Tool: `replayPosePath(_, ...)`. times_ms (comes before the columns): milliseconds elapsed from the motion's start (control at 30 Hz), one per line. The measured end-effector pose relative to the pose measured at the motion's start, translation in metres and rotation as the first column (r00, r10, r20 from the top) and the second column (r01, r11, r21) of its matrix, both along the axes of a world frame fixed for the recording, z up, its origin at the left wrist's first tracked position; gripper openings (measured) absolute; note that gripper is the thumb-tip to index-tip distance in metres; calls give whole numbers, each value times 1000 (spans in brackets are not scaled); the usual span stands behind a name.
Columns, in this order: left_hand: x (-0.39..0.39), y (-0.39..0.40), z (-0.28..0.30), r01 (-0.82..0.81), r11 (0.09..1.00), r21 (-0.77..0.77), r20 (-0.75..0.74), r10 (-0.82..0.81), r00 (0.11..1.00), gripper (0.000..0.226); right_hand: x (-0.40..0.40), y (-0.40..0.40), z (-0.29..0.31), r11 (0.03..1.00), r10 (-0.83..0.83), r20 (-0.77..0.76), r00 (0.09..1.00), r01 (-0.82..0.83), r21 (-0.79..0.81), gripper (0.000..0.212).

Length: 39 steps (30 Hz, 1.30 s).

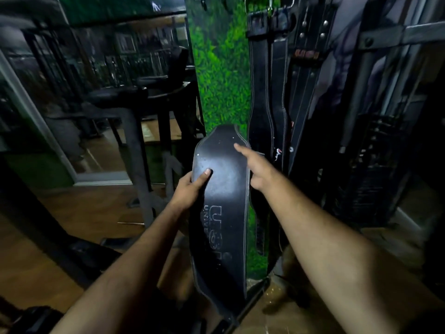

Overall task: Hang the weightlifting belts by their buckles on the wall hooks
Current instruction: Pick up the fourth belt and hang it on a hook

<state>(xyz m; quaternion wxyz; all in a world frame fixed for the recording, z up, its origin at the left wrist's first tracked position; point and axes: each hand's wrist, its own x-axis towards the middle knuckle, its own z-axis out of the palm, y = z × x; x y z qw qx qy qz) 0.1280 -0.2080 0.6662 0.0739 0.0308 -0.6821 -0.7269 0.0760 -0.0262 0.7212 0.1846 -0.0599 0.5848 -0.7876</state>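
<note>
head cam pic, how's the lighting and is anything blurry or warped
Head view: dim overall, with the right side near black; the green wall panel is the brightest area; a soft sheen sits on the held belt between the left hand and right hand; the hanging belts look soft; wide-angle bending curves the frame edges.

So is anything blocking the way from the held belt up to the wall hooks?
Nothing visible blocks it. Both hands, left hand and right hand, hold the belt low against the green wall. Hanging belts fill the hooks to its right.
</note>
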Motion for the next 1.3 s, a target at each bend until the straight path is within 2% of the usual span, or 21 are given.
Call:
replayPosePath(67,-1,-10,4,34,999,2,21,-34,999,43,-10,-11,8,993,-107,-85,991,110,32,65)
replayPosePath(100,-2,-15,9,56,998,12,36,-57,998,44,-7,-16,15,991,-119,-129,984,125,39,66)
replayPosePath(167,-7,-23,26,80,996,36,32,-81,996,46,1,-24,22,994,-90,-184,979,100,48,46)
replayPosePath(200,-12,-26,37,82,996,29,2,-82,997,45,5,-27,24,994,-68,-206,976,83,68,42)
replayPosePath(300,-24,-29,60,30,998,-59,-119,-37,992,23,2,-38,21,989,-100,-225,969,122,86,55)
replayPosePath(367,-22,-28,66,35,997,-66,-164,-45,985,10,-5,-42,25,990,-54,-98,994,66,126,61)
replayPosePath(400,-22,-29,67,65,996,-64,-174,-75,982,9,-7,-39,28,993,-8,-2,1000,8,119,72)
replayPosePath(467,-22,-32,66,152,986,-69,-168,-162,972,15,-14,-36,29,995,39,113,993,-49,87,88)
replayPosePath(500,-22,-34,66,192,978,-77,-162,-202,966,21,-18,-36,31,995,25,142,989,-38,91,87)
replayPosePath(533,-21,-37,65,236,968,-85,-159,-247,956,24,-22,-37,32,996,-3,159,987,-11,87,80)
replayPosePath(667,-18,-48,61,343,934,-100,-80,-352,933,13,-23,-53,43,975,-165,150,975,138,176,24)
replayPosePath(767,-17,-60,53,385,902,-195,20,-389,921,22,-21,-61,42,975,-180,129,975,160,153,14)
replayPosePath(800,-19,-61,51,391,895,-214,30,-394,919,24,-20,-61,40,977,-177,119,977,159,142,18)
replayPosePath(900,-35,-56,52,287,942,-177,30,-286,958,42,-18,-58,30,987,-136,51,989,130,97,14)
replayPosePath(1000,-55,-46,70,233,971,61,120,-239,964,61,-16,-59,23,992,-66,-62,996,72,102,34)
replayPosePath(1033,-64,-44,77,229,969,89,120,-238,964,61,-14,-61,23,993,-22,-94,995,33,116,33)
replayPosePath(1100,-79,-37,94,182,980,81,69,-188,980,45,-10,-63,22,981,70,-148,986,-41,188,20)
replayPosePath(1133,-84,-34,102,144,985,94,39,-148,988,34,-8,-64,22,973,83,-162,983,-45,226,22)
replayPosePath(1167,-90,-32,107,100,989,111,17,-103,995,24,-5,-63,22,962,82,-176,981,-32,270,31)
replayPosePath(1233,-99,-29,112,7,996,84,-41,-4,999,10,-9,-60,18,948,28,-194,981,35,315,65)
replayPosePath(1300,-101,-25,108,-77,997,22,-121,79,989,26,-12,-59,20,945,-48,-176,983,101,311,74)
